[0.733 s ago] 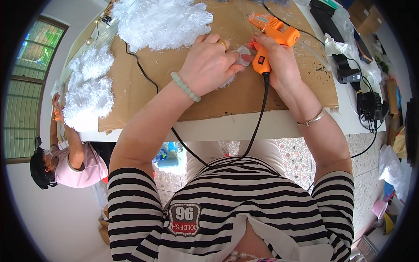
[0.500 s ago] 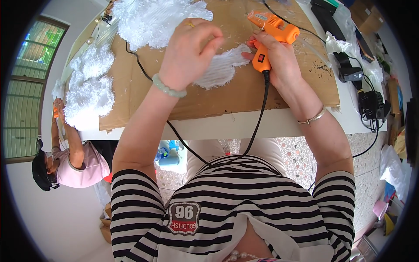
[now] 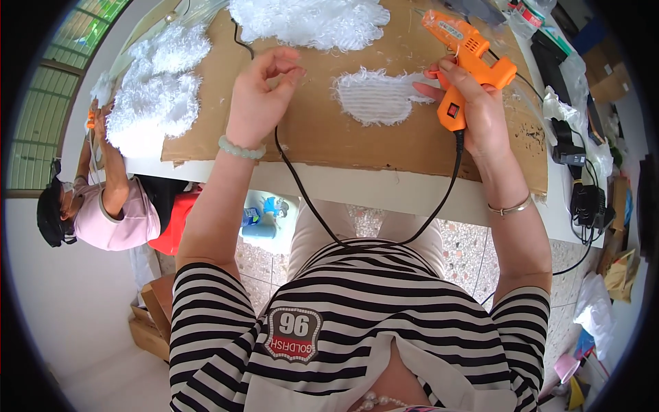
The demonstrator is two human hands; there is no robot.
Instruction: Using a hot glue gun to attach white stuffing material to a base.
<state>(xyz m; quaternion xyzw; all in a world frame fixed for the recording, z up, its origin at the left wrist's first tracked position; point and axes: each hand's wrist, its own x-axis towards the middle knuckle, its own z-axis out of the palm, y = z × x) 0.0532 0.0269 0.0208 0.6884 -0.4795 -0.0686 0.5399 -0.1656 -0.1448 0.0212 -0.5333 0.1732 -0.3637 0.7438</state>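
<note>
My right hand [image 3: 473, 110] grips an orange hot glue gun [image 3: 463, 51] by its handle, nozzle pointing up and away; its black cord [image 3: 384, 237] loops down off the table edge. A white fluffy fabric piece [image 3: 379, 95] lies flat on the brown cardboard sheet [image 3: 322, 130], just left of the gun. My left hand [image 3: 261, 96] hovers over the cardboard to the left of that piece, thumb and fingers curled and apart, holding nothing that I can see. A pale bead bracelet is on its wrist.
More white fluffy fabric is piled at the back [image 3: 309, 20] and at the left end [image 3: 154, 89] of the cardboard. Another person in a pink top [image 3: 110, 206] sits low at the left. Black chargers and cables [image 3: 583, 192] lie at the table's right end.
My left hand has lifted off the white fabric piece and moved left; the piece now lies free on the cardboard. The glue gun has been raised and tilted away.
</note>
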